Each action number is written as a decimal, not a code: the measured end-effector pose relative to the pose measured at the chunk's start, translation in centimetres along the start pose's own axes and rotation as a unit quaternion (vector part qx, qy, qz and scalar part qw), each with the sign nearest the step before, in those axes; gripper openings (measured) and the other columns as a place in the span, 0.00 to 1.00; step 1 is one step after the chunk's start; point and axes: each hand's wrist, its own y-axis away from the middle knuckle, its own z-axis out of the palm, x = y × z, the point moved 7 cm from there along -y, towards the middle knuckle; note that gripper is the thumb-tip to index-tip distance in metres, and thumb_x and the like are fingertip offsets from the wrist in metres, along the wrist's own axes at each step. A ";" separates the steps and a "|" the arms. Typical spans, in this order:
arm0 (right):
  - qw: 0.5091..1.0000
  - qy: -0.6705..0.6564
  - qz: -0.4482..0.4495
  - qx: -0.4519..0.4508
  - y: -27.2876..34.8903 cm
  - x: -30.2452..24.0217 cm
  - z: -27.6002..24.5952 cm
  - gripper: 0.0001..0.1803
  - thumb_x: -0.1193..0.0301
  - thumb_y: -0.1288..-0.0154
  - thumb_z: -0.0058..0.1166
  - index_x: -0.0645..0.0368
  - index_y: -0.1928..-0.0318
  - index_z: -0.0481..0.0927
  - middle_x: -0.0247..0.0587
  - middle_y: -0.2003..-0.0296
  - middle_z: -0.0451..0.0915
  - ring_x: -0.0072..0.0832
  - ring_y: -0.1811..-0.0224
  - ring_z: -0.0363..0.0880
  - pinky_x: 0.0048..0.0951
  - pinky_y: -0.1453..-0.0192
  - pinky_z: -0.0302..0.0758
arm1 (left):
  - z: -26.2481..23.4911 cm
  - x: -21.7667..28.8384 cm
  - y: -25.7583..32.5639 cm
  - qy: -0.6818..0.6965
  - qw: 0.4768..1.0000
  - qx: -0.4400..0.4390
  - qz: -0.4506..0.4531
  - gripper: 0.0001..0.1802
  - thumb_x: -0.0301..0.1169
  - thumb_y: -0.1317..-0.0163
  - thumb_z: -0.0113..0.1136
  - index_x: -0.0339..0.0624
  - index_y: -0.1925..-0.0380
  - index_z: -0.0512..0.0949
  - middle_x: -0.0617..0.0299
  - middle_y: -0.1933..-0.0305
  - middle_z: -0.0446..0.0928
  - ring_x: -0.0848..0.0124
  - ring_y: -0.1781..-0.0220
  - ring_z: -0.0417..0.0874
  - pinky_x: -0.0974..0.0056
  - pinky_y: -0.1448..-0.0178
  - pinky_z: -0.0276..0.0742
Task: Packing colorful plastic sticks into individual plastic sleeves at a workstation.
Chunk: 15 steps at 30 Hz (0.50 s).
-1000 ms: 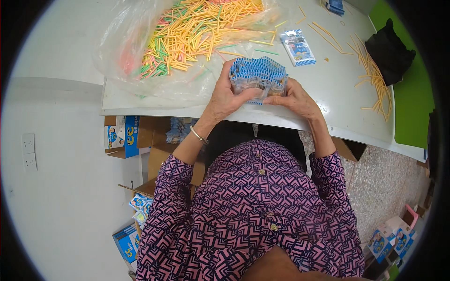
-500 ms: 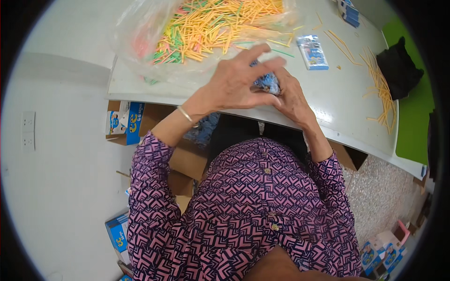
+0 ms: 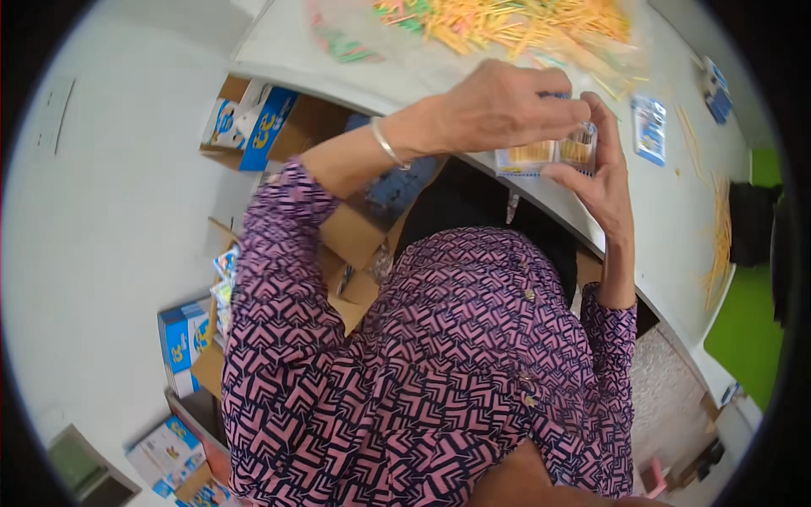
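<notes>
A small flat packet (image 3: 530, 159) with a blue edge and see-through windows showing yellowish sticks is held up at the table's near edge. My right hand (image 3: 606, 182) grips its right end, thumb in front and fingers behind. My left hand (image 3: 515, 106), with a bangle on its wrist, is closed over the packet's upper edge, fingers curled toward the right hand. Its fingertips are partly hidden. Beyond the hands, a heap of thin yellow, green and pink sticks (image 3: 507, 25) lies on a clear plastic bag (image 3: 346, 42).
On the white table (image 3: 659, 228), a blue-and-white packet (image 3: 650, 128) lies to the right, with loose yellow sticks (image 3: 718, 245) near a black cloth-like item (image 3: 753, 224). An open carton (image 3: 308, 118) sits below the table's left edge. Blue-and-white boxes (image 3: 177, 346) stand at lower left.
The view has turned, so the table sits higher and slants. The bundled blue thing between my hands now shows as a flat windowed packet, and my left fingers have closed over it.
</notes>
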 end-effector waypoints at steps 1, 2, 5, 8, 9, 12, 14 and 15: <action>0.998 0.020 -0.047 -0.027 -0.3 -1.4 0.6 0.51 0.70 0.56 0.70 0.62 0.34 0.52 0.48 0.43 0.67 0.34 0.45 0.71 0.35 0.42 0.70 | -1.8 -0.5 0.4 0.020 1.000 -0.019 -0.014 0.12 0.35 0.46 0.57 0.51 0.61 0.74 0.64 0.69 0.69 0.68 0.73 0.77 0.66 0.75 0.74; 0.993 0.039 -0.094 -0.054 -0.4 -2.6 1.4 0.52 0.67 0.57 0.71 0.61 0.34 0.51 0.49 0.42 0.67 0.36 0.45 0.72 0.37 0.40 0.67 | -3.9 -1.0 1.0 0.039 0.998 -0.039 -0.028 0.12 0.35 0.45 0.57 0.50 0.60 0.75 0.63 0.70 0.69 0.67 0.74 0.77 0.65 0.75 0.73; 0.991 0.049 -0.102 -0.065 -0.8 -3.9 3.8 0.50 0.63 0.58 0.71 0.62 0.36 0.57 0.48 0.48 0.74 0.36 0.48 0.74 0.36 0.39 0.64 | -10.0 -2.3 5.7 0.048 0.973 -0.169 -0.147 0.11 0.34 0.42 0.56 0.46 0.60 0.76 0.59 0.73 0.68 0.61 0.75 0.76 0.61 0.72 0.73; 0.975 0.086 -0.140 -0.148 -1.0 -4.4 8.1 0.35 0.67 0.54 0.68 0.63 0.44 0.69 0.44 0.57 0.79 0.34 0.54 0.77 0.32 0.47 0.70 | -12.3 -3.2 13.4 0.019 0.916 -0.305 -0.259 0.09 0.35 0.42 0.56 0.45 0.63 0.76 0.58 0.74 0.68 0.59 0.74 0.76 0.57 0.70 0.72; 0.962 0.110 -0.171 -0.182 -1.2 -4.6 10.1 0.33 0.67 0.53 0.67 0.63 0.46 0.70 0.44 0.59 0.78 0.37 0.56 0.76 0.33 0.48 0.71 | -12.6 -3.5 15.8 0.019 0.915 -0.304 -0.265 0.09 0.35 0.42 0.56 0.45 0.63 0.76 0.58 0.74 0.68 0.59 0.74 0.76 0.57 0.70 0.72; 0.925 0.170 -0.205 -0.270 -2.5 -5.2 14.9 0.27 0.67 0.52 0.65 0.62 0.52 0.71 0.44 0.59 0.76 0.42 0.55 0.74 0.38 0.47 0.71 | -11.4 -5.6 24.7 -0.032 0.869 -0.392 -0.300 0.07 0.29 0.46 0.59 0.42 0.66 0.76 0.57 0.72 0.70 0.56 0.75 0.76 0.56 0.72 0.72; 0.866 0.271 -0.311 -0.281 -3.4 -5.8 17.3 0.26 0.68 0.53 0.65 0.62 0.53 0.71 0.44 0.54 0.73 0.42 0.49 0.70 0.40 0.43 0.68 | -10.0 -8.6 30.6 -0.040 0.855 -0.410 -0.314 0.04 0.29 0.45 0.56 0.43 0.69 0.76 0.55 0.73 0.70 0.55 0.75 0.77 0.54 0.73 0.72; 0.846 0.308 -0.311 -0.304 -4.0 -5.4 18.3 0.28 0.69 0.56 0.64 0.63 0.52 0.71 0.46 0.47 0.69 0.43 0.42 0.65 0.42 0.39 0.64 | -9.1 -9.9 32.9 -0.035 0.855 -0.406 -0.319 0.04 0.29 0.45 0.56 0.43 0.69 0.76 0.55 0.73 0.70 0.55 0.75 0.77 0.54 0.73 0.72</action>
